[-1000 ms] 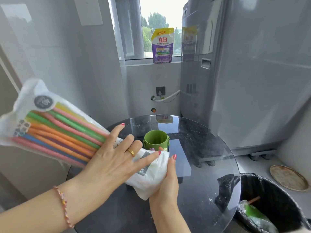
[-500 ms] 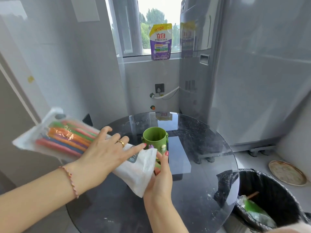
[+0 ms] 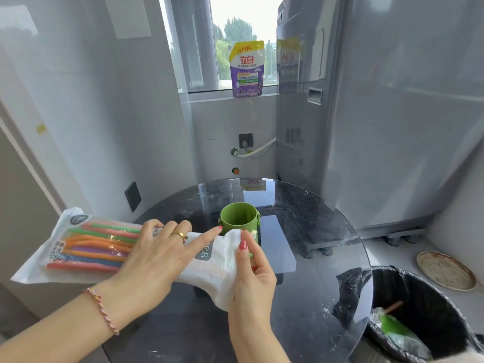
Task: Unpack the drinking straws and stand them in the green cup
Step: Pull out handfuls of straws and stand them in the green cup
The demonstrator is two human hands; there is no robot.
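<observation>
I hold a straw pack [image 3: 214,276] over the tabletop's [image 3: 319,231] left edge.
My left hand [image 3: 154,260] grips its middle and my right hand [image 3: 255,271] pinches its white end; the straws [image 3: 99,254] lie inside, and the green cup [image 3: 238,218], mid-tabletop, holds none.

I see two bare forearms [image 3: 52,334]. The left hand [image 3: 154,260] wears a plain gold ring [image 3: 179,235] and a braided red-and-yellow string bracelet [image 3: 103,310]; the right hand's [image 3: 254,281] fingernails [image 3: 243,245] are painted red.
</observation>
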